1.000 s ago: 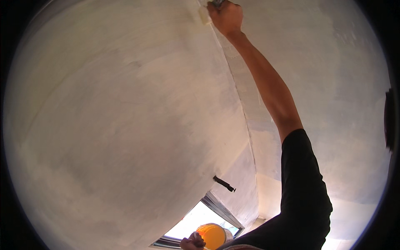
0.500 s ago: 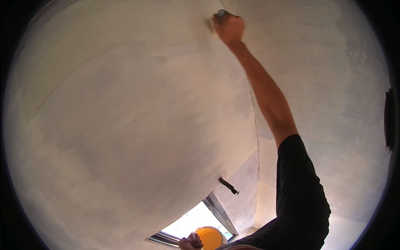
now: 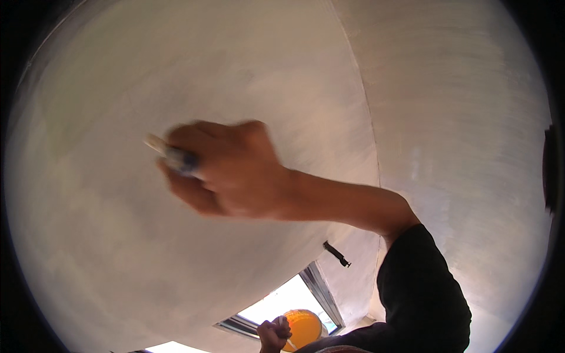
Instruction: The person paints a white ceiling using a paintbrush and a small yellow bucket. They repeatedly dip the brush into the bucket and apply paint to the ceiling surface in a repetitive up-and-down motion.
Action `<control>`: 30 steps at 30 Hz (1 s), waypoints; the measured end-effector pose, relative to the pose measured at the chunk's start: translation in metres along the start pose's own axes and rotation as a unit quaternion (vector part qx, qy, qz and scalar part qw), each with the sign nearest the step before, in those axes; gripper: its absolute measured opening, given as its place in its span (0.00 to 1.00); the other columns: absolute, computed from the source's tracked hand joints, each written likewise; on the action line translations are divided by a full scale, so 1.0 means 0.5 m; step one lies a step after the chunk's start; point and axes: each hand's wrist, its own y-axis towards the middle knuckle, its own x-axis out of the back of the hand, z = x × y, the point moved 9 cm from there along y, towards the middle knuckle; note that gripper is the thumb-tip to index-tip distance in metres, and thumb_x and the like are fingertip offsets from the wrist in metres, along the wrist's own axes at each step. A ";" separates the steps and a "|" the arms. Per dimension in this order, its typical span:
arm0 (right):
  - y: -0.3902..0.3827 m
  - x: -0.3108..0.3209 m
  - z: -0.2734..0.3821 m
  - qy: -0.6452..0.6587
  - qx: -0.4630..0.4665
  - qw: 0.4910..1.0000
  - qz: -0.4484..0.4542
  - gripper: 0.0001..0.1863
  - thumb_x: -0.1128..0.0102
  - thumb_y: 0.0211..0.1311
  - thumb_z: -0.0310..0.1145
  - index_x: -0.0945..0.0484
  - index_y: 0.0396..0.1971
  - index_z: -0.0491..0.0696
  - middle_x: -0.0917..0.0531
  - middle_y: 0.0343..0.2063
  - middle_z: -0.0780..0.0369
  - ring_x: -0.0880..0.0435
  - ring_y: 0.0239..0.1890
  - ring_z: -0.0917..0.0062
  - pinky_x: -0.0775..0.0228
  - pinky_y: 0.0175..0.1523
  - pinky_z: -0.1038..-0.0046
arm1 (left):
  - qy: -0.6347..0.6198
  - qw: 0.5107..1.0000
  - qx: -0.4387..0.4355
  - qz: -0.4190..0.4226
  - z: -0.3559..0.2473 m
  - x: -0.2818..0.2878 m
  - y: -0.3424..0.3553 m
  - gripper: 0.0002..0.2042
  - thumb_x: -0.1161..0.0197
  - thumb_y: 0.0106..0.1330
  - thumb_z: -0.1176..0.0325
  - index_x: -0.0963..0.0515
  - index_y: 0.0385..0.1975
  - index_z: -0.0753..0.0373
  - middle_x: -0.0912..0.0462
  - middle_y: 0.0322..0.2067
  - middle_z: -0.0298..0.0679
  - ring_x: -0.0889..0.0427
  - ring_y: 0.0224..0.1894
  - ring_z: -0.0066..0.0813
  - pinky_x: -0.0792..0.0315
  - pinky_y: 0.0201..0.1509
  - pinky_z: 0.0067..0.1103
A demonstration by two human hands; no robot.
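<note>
My right hand (image 3: pixel 229 167) is closed around a paintbrush (image 3: pixel 176 159), blurred by motion. Pale bristles point to the upper left, past the fingers, and a greyish band with a dark blue end shows at the grip. Behind the brush spreads a pale plastered surface; whether the bristles touch it I cannot tell. Low in the picture, my left hand (image 3: pixel 273 335) makes a fist at the side of an orange-yellow bucket (image 3: pixel 305 328), apparently gripping it by its rim or handle. What the bucket contains is not visible.
A window (image 3: pixel 282 300) with a dark frame lies behind the bucket. A short black bracket (image 3: pixel 336 254) juts from the surface near it. A thin crack-like seam (image 3: pixel 366 100) runs down to the right of centre, and a dark object (image 3: pixel 549 170) stands at the far right edge.
My right hand has swung from the top of the picture down and left with the paintbrush, and looks much larger now. The left hand and bucket have shifted slightly right.
</note>
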 end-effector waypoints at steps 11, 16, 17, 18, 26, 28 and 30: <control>-0.595 0.021 0.007 0.186 -0.554 0.758 0.290 0.05 0.35 0.51 0.27 0.19 0.27 0.42 0.17 0.22 0.60 0.18 0.22 0.82 0.29 0.27 0.81 | -0.175 0.962 0.058 0.202 -0.004 0.014 0.065 0.34 0.62 0.61 0.41 0.31 0.51 0.68 0.30 0.20 0.33 0.36 0.17 0.23 0.42 0.20 0.16; -0.790 0.023 0.089 0.216 -0.709 0.607 0.287 0.02 0.38 0.50 0.24 0.19 0.25 0.42 0.16 0.23 0.64 0.19 0.28 0.83 0.28 0.34 0.78 | 0.165 0.979 -0.075 0.088 -0.083 -0.032 0.031 0.22 0.58 0.59 0.57 0.31 0.45 0.67 0.38 0.18 0.27 0.42 0.15 0.15 0.47 0.18 0.13; -0.786 0.023 0.108 0.236 -0.713 0.607 0.259 0.02 0.39 0.51 0.24 0.19 0.25 0.41 0.17 0.24 0.64 0.21 0.27 0.85 0.29 0.33 0.79 | 0.246 0.963 -0.091 0.056 -0.109 -0.040 0.013 0.18 0.57 0.57 0.62 0.30 0.42 0.67 0.40 0.18 0.25 0.45 0.15 0.13 0.49 0.18 0.12; -0.793 0.013 0.121 0.231 -0.717 0.599 0.272 0.02 0.39 0.51 0.23 0.19 0.25 0.41 0.17 0.23 0.63 0.20 0.27 0.85 0.29 0.31 0.80 | 0.096 0.991 -0.056 0.077 -0.096 -0.030 0.017 0.17 0.56 0.57 0.61 0.30 0.41 0.66 0.40 0.18 0.25 0.45 0.15 0.13 0.49 0.18 0.12; -0.903 -0.072 0.225 0.223 -0.630 0.608 0.430 0.10 0.37 0.52 0.38 0.18 0.23 0.46 0.18 0.17 0.59 0.17 0.21 0.71 0.27 0.29 0.72 | 0.081 0.990 -0.030 0.111 -0.047 -0.017 0.020 0.18 0.57 0.55 0.59 0.31 0.37 0.66 0.41 0.19 0.27 0.49 0.16 0.12 0.51 0.18 0.12; -0.932 -0.103 0.250 0.210 -0.571 0.613 0.504 0.13 0.38 0.52 0.43 0.18 0.22 0.47 0.19 0.16 0.57 0.18 0.20 0.65 0.27 0.30 0.68 | 0.270 0.958 -0.058 0.081 -0.083 -0.026 0.006 0.18 0.57 0.55 0.59 0.31 0.38 0.66 0.41 0.19 0.27 0.48 0.17 0.12 0.51 0.19 0.12; -0.956 -0.129 0.267 0.181 -0.509 0.610 0.580 0.11 0.36 0.49 0.38 0.18 0.24 0.44 0.18 0.17 0.57 0.17 0.20 0.67 0.25 0.32 0.71 | 0.257 0.961 -0.053 0.082 -0.085 -0.028 0.002 0.19 0.57 0.55 0.59 0.30 0.38 0.67 0.41 0.19 0.27 0.48 0.17 0.12 0.51 0.19 0.12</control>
